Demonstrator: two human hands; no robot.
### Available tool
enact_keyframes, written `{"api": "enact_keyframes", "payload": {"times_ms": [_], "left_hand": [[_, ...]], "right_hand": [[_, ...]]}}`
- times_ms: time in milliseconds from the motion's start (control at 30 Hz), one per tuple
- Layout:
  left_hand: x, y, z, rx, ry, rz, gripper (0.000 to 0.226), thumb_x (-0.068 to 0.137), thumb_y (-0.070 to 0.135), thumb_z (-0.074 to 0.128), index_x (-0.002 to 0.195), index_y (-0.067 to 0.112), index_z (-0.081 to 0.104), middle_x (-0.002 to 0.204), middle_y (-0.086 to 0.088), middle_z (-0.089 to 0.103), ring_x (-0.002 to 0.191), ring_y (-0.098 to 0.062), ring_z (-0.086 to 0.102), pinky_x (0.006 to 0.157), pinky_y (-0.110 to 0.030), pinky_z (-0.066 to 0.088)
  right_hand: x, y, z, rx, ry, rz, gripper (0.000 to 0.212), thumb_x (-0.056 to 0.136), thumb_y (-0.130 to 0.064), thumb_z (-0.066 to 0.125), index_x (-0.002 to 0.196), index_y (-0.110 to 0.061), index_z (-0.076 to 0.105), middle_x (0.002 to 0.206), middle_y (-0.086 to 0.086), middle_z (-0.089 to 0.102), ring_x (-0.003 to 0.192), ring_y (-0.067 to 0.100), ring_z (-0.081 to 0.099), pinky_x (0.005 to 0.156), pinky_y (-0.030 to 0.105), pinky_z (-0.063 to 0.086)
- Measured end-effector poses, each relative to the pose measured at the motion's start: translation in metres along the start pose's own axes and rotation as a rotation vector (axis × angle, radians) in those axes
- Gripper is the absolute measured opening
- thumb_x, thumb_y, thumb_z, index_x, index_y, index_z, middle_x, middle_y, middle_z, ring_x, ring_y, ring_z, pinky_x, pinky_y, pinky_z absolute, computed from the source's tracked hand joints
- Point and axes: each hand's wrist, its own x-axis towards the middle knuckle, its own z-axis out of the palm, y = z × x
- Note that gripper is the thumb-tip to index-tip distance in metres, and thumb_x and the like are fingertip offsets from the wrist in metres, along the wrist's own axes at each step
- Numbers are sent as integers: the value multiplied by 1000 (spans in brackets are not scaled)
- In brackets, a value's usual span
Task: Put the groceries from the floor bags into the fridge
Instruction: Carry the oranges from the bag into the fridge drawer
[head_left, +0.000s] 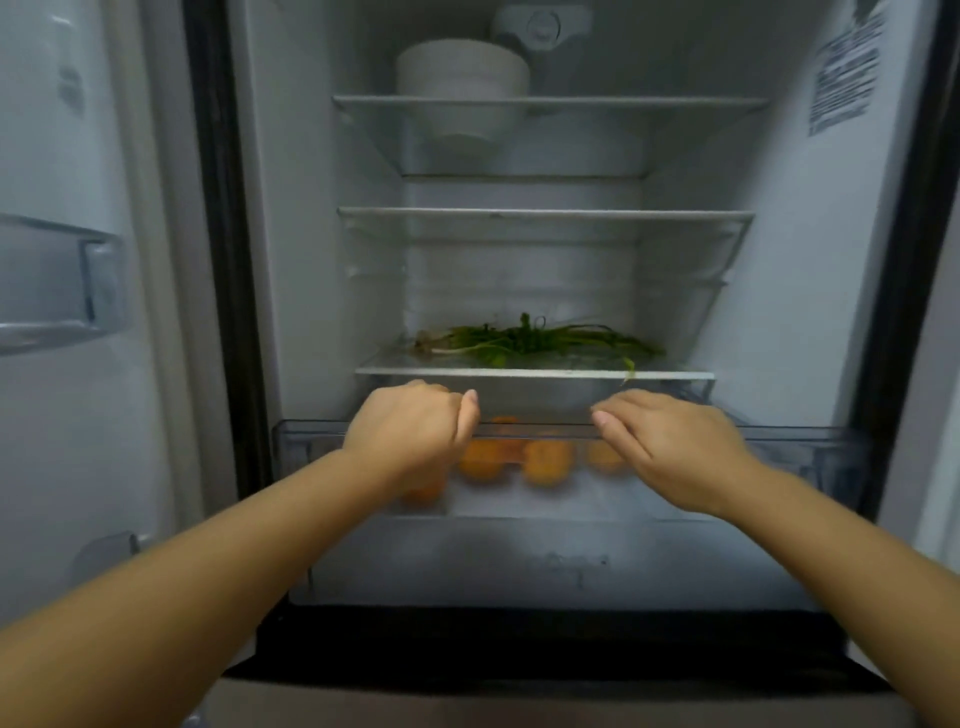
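The fridge stands open in front of me. At its bottom a clear plastic crisper drawer (810, 452) is pulled partly out, with several oranges (545, 462) inside. My left hand (415, 431) grips the drawer's top front rim left of the middle, fingers curled over the edge. My right hand (670, 441) holds the same rim right of the middle, fingers bent over it. A bunch of green herbs (535, 340) lies on the lowest glass shelf (395, 370) just above the drawer.
A stack of white bowls (462, 78) sits on the top shelf. The middle shelf (545, 214) holds nothing. The open door with its bins (57, 280) is at the left. The fridge wall at the right carries a label (847, 73).
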Motion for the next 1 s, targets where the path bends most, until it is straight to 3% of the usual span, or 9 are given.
{"api": "enact_keyframes", "payload": {"times_ms": [67,100,167,233,367,567,733,867,1000], "left_hand": [[8,-8,6,-35,-1,-2,48,101,36,17,102,18,61,116,-3,60,113,-26,53,86,-35,43],[14,-11,10,-78,-38,4,50,101,37,15,120,21,58,131,-2,54,124,-23,47,96,-35,40],[30,-17,20,-128,-135,44,50,101,38,13,145,26,34,155,2,28,144,-15,23,116,-33,19],[46,-23,28,-155,-242,45,51,102,37,15,152,27,11,160,5,4,147,-9,2,120,-34,2],[70,-34,41,-140,-323,19,55,101,41,15,152,25,-1,160,6,-10,146,-7,-9,119,-34,-4],[106,-46,68,-123,-354,8,56,101,44,12,152,24,-2,159,7,-10,146,-6,-10,118,-32,-7],[127,-50,88,-146,-362,37,49,103,33,12,143,25,39,152,3,35,142,-9,26,119,-32,-2],[136,-53,105,-131,-316,57,48,103,28,13,147,22,31,153,5,34,142,-5,26,119,-30,-3],[145,-56,118,-146,-257,49,47,103,27,15,142,21,40,149,3,41,139,-7,31,118,-29,-1]], "right_hand": [[10,4,3,-20,15,8,47,98,-49,18,137,-37,42,149,-13,35,139,8,29,101,33,36],[17,7,6,-29,16,7,49,99,-49,17,141,-37,36,154,-13,26,143,7,21,105,32,33],[30,13,12,-15,16,6,51,99,-49,15,147,-36,26,159,-11,12,146,6,8,110,32,28],[43,20,20,17,-3,-4,52,99,-49,14,150,-36,16,160,-10,4,147,7,1,114,33,22],[70,31,33,17,-16,-52,54,100,-47,14,151,-31,6,160,-5,-2,147,10,-6,121,36,6],[111,43,49,14,-83,-43,55,101,-45,13,152,-26,6,160,-3,0,147,11,-5,120,38,-1],[137,49,64,25,-145,-20,52,102,-42,12,150,-23,21,158,-6,19,147,11,9,120,39,-1],[154,55,78,-5,-138,-23,53,102,-39,12,150,-20,22,157,-5,21,146,10,12,121,36,1],[165,59,87,-3,-105,-14,52,102,-39,13,150,-21,21,156,-4,25,145,7,17,120,34,2]]}}
